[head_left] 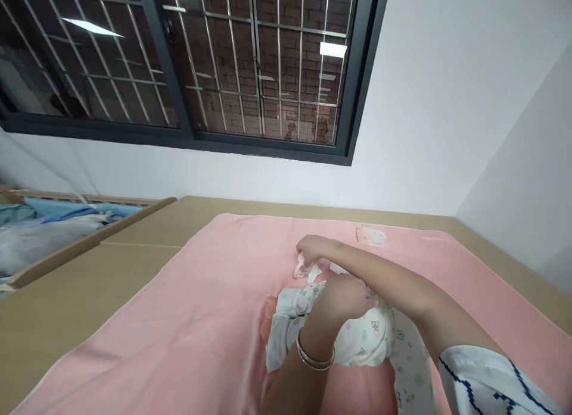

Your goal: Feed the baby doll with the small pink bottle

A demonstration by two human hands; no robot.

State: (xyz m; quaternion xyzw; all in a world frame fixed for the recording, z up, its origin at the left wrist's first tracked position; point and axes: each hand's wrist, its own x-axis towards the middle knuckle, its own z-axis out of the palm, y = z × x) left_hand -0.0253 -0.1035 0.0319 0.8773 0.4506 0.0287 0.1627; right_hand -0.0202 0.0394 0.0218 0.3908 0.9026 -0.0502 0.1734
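A small baby-like figure in white patterned clothes lies on a pink sheet; I cannot tell whether it is a doll. Its bare foot shows at the left. My left hand, with a bangle on the wrist, is curled over the clothes; its fingertips and anything in them are hidden. Beyond it, my right hand reaches across to the left, its fingers closed on a small pink and white cloth-like item. A white piece lies beside that item.
A clear packet lies near the sheet's far edge. The sheet covers a tan wooden surface against a white wall. A barred window is above. At the left, a wooden-edged bin holds blue and white bundles.
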